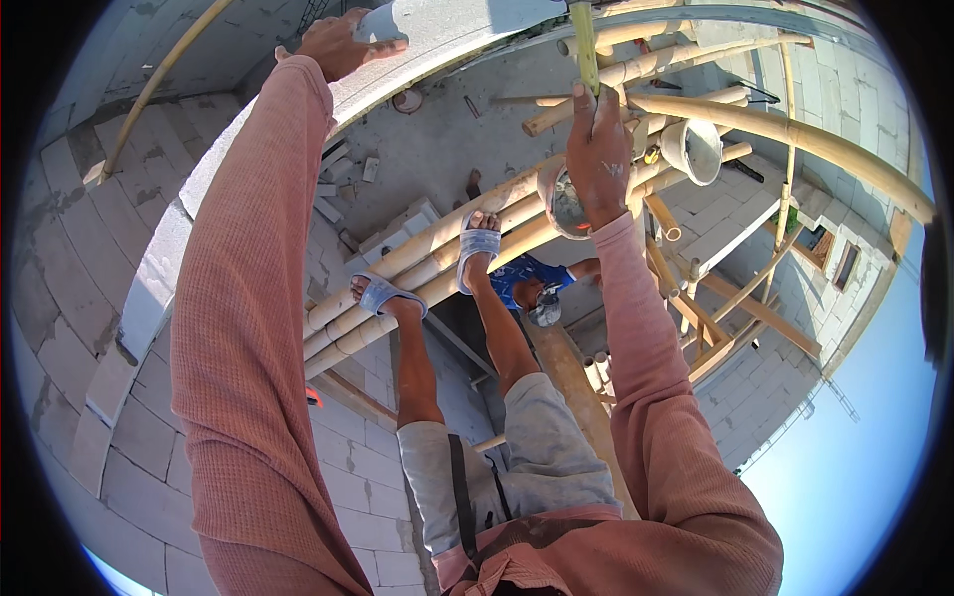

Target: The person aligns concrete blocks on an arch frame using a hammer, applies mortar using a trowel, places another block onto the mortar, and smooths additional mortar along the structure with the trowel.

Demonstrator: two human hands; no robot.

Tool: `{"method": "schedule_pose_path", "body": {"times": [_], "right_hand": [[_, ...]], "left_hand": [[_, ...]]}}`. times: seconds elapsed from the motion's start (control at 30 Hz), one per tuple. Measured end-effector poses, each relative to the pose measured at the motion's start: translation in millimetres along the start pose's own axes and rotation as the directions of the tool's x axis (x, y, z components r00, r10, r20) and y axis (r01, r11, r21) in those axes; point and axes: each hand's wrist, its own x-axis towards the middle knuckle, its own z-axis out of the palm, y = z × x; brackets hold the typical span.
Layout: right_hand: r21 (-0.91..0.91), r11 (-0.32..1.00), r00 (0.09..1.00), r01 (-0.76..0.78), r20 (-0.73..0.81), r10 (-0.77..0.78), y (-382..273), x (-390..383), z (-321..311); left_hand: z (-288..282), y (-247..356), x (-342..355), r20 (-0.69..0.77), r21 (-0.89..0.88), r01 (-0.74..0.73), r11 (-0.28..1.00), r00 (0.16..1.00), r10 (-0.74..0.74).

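My left hand (333, 45) rests on the pale block wall (258, 144) at upper left, its fingers spread over the top. My right hand (601, 149) is closed round a narrow yellow-green strip (584, 45) that runs up to the top of the view. Directly beside that hand hangs a bucket (564, 199), partly hidden by it, and a second mortar-stained bucket (693, 149) is to its right. My feet in sandals (480, 241) stand on bamboo poles (429, 263) laid side by side.
A co-worker in a blue shirt (527, 273) is below the poles. More bamboo (795, 134) crosses the upper right. A concrete floor (437, 149) lies far below, with loose blocks. Block walls (119, 258) surround the scaffold. A wooden board (556, 368) runs beneath me.
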Motion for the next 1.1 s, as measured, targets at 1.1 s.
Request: {"method": "schedule_pose_path", "body": {"times": [1.1], "right_hand": [[-0.175, 0.853, 0.604, -0.492, 0.637, 0.479, -11.5, -330.1, 11.9]], "left_hand": [[-56.1, -249.9, -242.4, 0.207, -0.330, 0.021, 0.944, 0.977, 0.051]]}}
